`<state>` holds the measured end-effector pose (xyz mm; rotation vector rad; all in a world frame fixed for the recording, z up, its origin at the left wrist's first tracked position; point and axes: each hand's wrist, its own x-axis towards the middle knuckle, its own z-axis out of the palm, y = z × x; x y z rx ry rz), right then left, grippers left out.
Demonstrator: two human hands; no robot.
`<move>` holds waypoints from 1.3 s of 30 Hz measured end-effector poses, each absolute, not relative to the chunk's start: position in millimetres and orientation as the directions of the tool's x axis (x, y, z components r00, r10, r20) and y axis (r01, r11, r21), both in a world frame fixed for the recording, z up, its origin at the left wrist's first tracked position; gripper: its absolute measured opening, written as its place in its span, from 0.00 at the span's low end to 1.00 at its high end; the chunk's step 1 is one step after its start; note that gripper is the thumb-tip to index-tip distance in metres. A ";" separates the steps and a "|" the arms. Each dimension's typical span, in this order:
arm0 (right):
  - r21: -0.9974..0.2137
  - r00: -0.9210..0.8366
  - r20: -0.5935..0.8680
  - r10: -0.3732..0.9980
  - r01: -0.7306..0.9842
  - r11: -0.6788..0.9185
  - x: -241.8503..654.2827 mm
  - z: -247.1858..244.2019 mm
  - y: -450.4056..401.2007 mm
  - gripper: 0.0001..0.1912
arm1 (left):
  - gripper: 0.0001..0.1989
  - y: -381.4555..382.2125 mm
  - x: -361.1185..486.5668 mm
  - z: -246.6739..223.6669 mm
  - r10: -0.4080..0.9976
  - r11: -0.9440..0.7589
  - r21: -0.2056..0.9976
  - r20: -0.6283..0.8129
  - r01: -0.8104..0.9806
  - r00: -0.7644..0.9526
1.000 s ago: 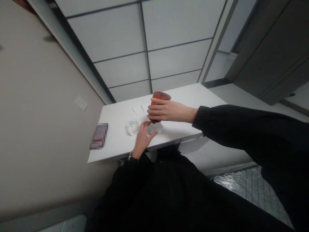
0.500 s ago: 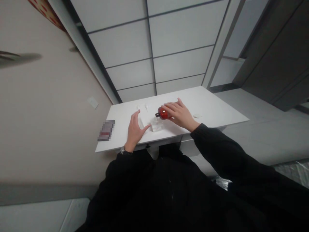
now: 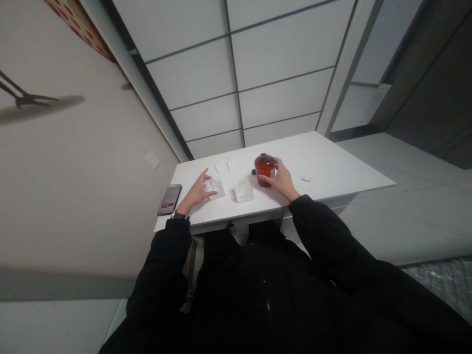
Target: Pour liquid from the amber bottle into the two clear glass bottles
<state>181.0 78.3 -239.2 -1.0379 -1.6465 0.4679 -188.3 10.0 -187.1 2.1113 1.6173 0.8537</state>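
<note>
My right hand [image 3: 282, 181] is closed around an amber bottle [image 3: 264, 168] of reddish liquid, held upright with its open mouth up. A small black cap [image 3: 253, 172] lies just left of that bottle. My left hand [image 3: 197, 191] is curled about a clear, square glass bottle [image 3: 216, 188], thumb in front and fingers behind. Between the two hands stands a second clear glass bottle [image 3: 243, 192], touched by neither. Behind them lie two small whitish pieces, one on the left [image 3: 217, 167] and one on the right [image 3: 229, 166], too small to name.
The white table [image 3: 346, 167] runs out to the right, with a small crumpled white piece [image 3: 306, 178] on it. At its left end lies a dark flat object [image 3: 169, 200], partly pixelated. A wall [image 3: 110, 211] rises on the left, and white panels [image 3: 283, 59] stand behind.
The amber bottle has gone from tilted over the middle glass bottle to upright, slightly to the right. My left hand has moved left and closed about the other glass bottle. The view has shifted slightly.
</note>
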 end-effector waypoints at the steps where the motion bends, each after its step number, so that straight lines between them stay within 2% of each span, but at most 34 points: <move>1: -0.750 -0.044 0.563 0.825 0.391 0.533 176.9 -238.8 84.0 0.46 | 0.55 13.4 -188.6 -188.0 0.954 -0.292 0.613 0.246 0.734 0.174; 6: -0.779 -0.038 0.513 0.857 0.400 0.484 170.1 -240.9 90.5 0.51 | 0.55 29.8 -192.1 -195.5 0.957 -0.287 0.687 0.226 0.667 0.179; 8: -0.758 0.016 0.558 0.830 0.417 0.502 174.7 -240.3 78.5 0.53 | 0.55 33.4 -194.0 -202.1 0.961 -0.277 0.724 0.222 0.631 0.167; 10: -0.686 0.066 0.662 0.747 0.455 0.568 179.4 -237.5 60.8 0.50 | 0.56 35.0 -195.7 -210.8 0.966 -0.258 0.763 0.213 0.593 0.147; 11: -0.638 0.033 0.705 0.708 0.465 0.614 180.3 -235.3 51.6 0.46 | 0.56 35.1 -196.2 -215.6 0.969 -0.246 0.781 0.206 0.575 0.135; 13: -0.539 -0.191 0.734 0.652 0.419 0.730 177.3 -230.4 36.3 0.40 | 0.55 34.2 -196.3 -224.6 0.975 -0.221 0.812 0.190 0.541 0.112; 15: -0.499 -0.422 0.676 0.604 0.341 0.797 168.5 -226.4 28.6 0.42 | 0.56 32.2 -195.0 -231.6 0.980 -0.200 0.833 0.175 0.516 0.098; 17: -0.525 -0.545 0.588 0.597 0.304 0.795 157.3 -224.9 29.3 0.49 | 0.55 29.8 -192.3 -235.4 0.982 -0.189 0.845 0.163 0.500 0.095; 20: -0.614 -0.576 0.483 0.660 0.315 0.724 143.6 -229.0 39.7 0.54 | 0.50 26.5 -187.3 -235.9 0.984 -0.180 0.853 0.150 0.489 0.101; 24: -0.668 -0.560 0.422 0.713 0.339 0.662 132.3 -238.5 53.6 0.48 | 0.44 24.4 -182.3 -233.1 0.985 -0.170 0.858 0.143 0.484 0.094; 28: -0.700 -0.520 0.405 0.752 0.354 0.621 119.0 -241.1 62.1 0.42 | 0.42 23.7 -180.4 -231.6 0.985 -0.170 0.858 0.147 0.485 0.087; 39: -0.768 -0.478 0.346 0.808 0.351 0.536 87.3 -228.4 96.1 0.41 | 0.43 22.5 -179.1 -233.2 0.983 -0.186 0.867 0.160 0.463 0.095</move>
